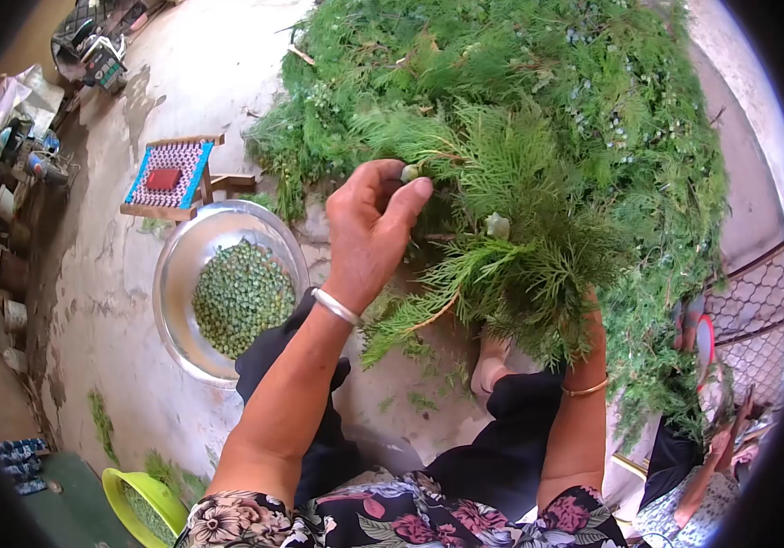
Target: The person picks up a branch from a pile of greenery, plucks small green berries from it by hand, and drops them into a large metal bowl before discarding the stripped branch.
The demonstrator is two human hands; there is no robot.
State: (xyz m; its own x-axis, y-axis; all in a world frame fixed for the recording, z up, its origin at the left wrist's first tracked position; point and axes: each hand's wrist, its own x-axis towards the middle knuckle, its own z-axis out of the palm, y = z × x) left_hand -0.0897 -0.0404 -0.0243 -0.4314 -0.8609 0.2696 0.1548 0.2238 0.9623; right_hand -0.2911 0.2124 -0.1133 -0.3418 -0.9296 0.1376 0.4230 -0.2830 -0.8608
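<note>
My left hand [378,215], with a silver bangle at the wrist, pinches a small round green cone [412,172] between thumb and fingers, at the edge of a leafy conifer branch [520,247]. The branch is raised in front of me, over my lap and foot. Another pale green cone [498,226] shows among its sprays. My right hand [584,320] is behind the foliage at the branch's lower right; its fingers are hidden, but the branch rests up on that side. A metal basin [173,315] to the left holds many green cones [241,297].
A big heap of cut conifer branches [574,100] covers the floor ahead and to the right. Behind the basin stands a woven-seat stool [171,175] with a red object on it. A yellow-green tub [122,502] is at lower left. Another person's arm [716,457] shows at lower right.
</note>
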